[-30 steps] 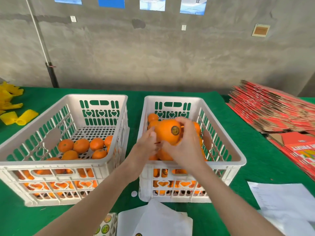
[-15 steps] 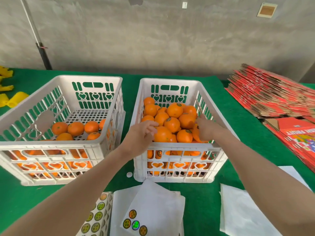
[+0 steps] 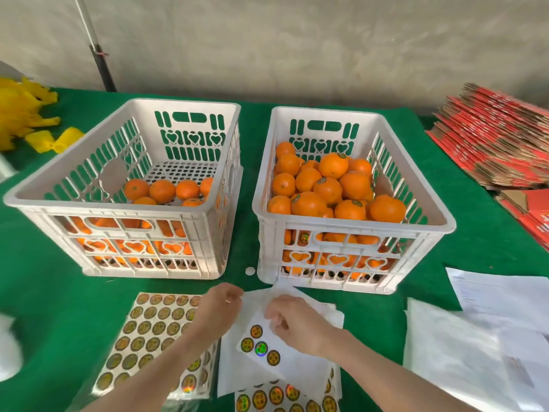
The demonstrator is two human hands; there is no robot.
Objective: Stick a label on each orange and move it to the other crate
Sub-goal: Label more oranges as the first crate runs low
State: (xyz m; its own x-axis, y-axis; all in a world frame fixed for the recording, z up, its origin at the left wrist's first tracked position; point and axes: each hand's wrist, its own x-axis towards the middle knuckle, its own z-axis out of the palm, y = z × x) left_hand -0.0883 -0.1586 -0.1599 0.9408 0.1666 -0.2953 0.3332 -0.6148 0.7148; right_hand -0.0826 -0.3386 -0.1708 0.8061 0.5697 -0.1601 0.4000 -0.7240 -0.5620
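**Label pick: target is just left of the right fingertips**

- Backing sheet (image 3: 300, 364) lies on the worktop (image 3: 53, 292) in front of both crates, with four labels (image 3: 261, 348) left on it. They run diagonally, far-left to near-right.
- Right hand (image 3: 297, 322) is nearest. Its fingers are curled, with the tips just beside the top label (image 3: 256, 330), which lies to their left and slightly nearer the body. Can't tell if they already have a label edge.
- Left hand (image 3: 219, 310): fingers curled, pinching the sheet's upper-left edge as far as I can see. It's farther from the labels and looks like it's steadying the sheet.
- Judgement: right hand peels, starting at the top of the row and pulling away from the left hand's hold.
- Unlabelled oranges (image 3: 162, 190) sit low in the left crate (image 3: 118, 206), on the left hand's side. The right crate (image 3: 350, 226) is heaped with fruit, several showing stickers.
- A full label sheet (image 3: 151, 328) lies under the left forearm.
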